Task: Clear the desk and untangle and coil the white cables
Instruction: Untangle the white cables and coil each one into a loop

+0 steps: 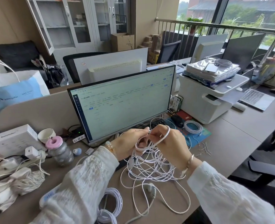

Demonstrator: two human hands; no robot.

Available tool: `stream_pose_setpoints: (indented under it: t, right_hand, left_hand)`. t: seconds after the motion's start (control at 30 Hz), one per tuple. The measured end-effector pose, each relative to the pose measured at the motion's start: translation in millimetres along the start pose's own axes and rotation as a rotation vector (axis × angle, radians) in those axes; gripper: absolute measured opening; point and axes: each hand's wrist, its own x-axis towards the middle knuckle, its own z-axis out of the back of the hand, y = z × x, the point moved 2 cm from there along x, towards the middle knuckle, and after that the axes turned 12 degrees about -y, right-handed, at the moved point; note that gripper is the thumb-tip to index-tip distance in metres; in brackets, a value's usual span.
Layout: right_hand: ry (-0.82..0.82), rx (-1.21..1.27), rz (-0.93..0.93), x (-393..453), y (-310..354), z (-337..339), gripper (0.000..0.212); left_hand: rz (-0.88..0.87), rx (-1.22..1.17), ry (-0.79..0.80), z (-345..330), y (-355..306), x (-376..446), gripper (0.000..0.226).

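Hands [151,143] pinch tangled white cable [149,172] above desk [230,143] near monitor [123,102].

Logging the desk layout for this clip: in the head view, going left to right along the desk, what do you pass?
White box → paper cup → bottle with pink cap → left hand → right hand, both gripping the tangled white cable → coiled cable on the blue mat → printer → laptop.

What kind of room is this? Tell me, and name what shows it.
Most likely a shared open-plan office. A lit monitor stands on the desk behind a low partition, a white printer sits to the right, and glass-door filing cabinets line the far wall.
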Motion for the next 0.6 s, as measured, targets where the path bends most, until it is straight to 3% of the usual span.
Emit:
stream_pose_setpoints:
  t: [0.17, 0.27, 0.43, 0.53, 0.6]
  right_hand:
    - [-0.181, -0.06, 0.197, -11.2, -4.1, 3.7, 0.015]
    - [-0.235, 0.041, 0.142, -13.0, -13.8, 2.2, 0.01]
    - [-0.12, 0.167, -0.1, -11.8, -41.5, 5.0, 0.025]
    - [0.049, 0.218, -0.284, -13.6, -56.6, 9.7, 0.044]
    - [0.157, 0.198, -0.297, -15.9, -67.2, 11.3, 0.049]
  left_hand:
    - [0.144, -0.105, 0.052, -3.7, 4.0, -0.8, 0.043]
    - [0.186, -0.277, 0.038, -6.1, 3.8, -1.0, 0.042]
    - [0.164, -0.524, -0.009, 11.8, -1.9, 3.0, 0.033]
    - [0.201, -0.744, -0.016, 31.8, -7.4, 5.4, 0.032]
    - [0.176, -0.733, -0.047, 45.0, -10.4, 6.7, 0.035]
